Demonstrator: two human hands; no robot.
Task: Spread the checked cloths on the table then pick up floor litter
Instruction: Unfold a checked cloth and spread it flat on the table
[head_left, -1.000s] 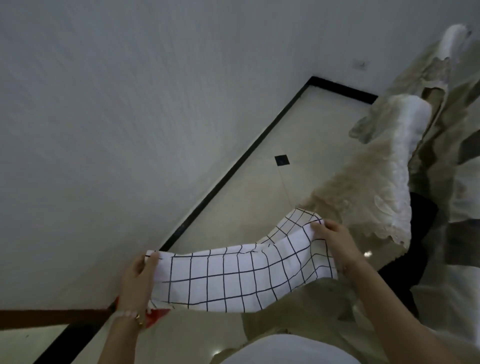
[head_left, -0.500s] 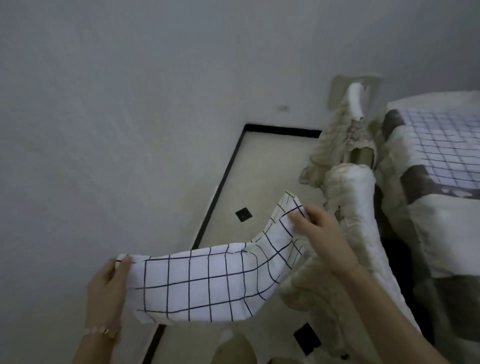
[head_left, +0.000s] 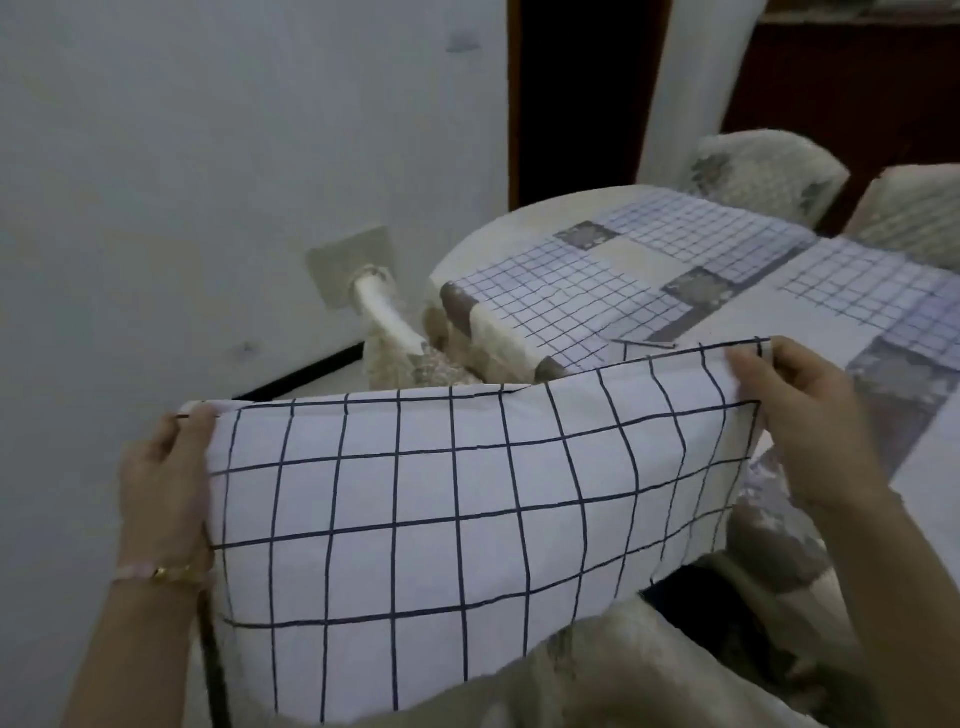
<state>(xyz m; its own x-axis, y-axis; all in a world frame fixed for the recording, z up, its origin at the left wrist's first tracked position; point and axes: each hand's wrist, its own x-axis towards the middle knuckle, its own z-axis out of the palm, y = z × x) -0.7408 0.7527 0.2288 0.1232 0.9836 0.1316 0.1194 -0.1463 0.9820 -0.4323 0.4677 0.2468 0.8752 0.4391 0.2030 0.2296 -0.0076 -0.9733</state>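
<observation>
Checked cloth (head_left: 457, 519): white, large dark grid, one piece. Held in the air, stretched wide and nearly flat between both hands, in front of the table (head_left: 530, 215). Its right end reaches over the near table edge; it does not yet rest on the top.

Left hand (head_left: 166, 478): fingers curled round the cloth's upper left corner, gripping it. Beaded bracelet (head_left: 156, 571) at the wrist.

Right hand (head_left: 810, 415): fingers and thumb pinching the upper right corner.

Change in the last second: the cloth hung low and sagging beside the wall (head_left: 208, 156), over the floor, right end twisted. It is now raised, pulled level and turned toward the table, which has come fully into view.

Table top: finer-checked panels (head_left: 561, 296) already lie there; whether they are separate cloths or part of a patchwork cover cannot be told.

Status, as judged: the spreading step is in hand and the cloth is ready to be lowered. Floor litter not yet begun.
</observation>
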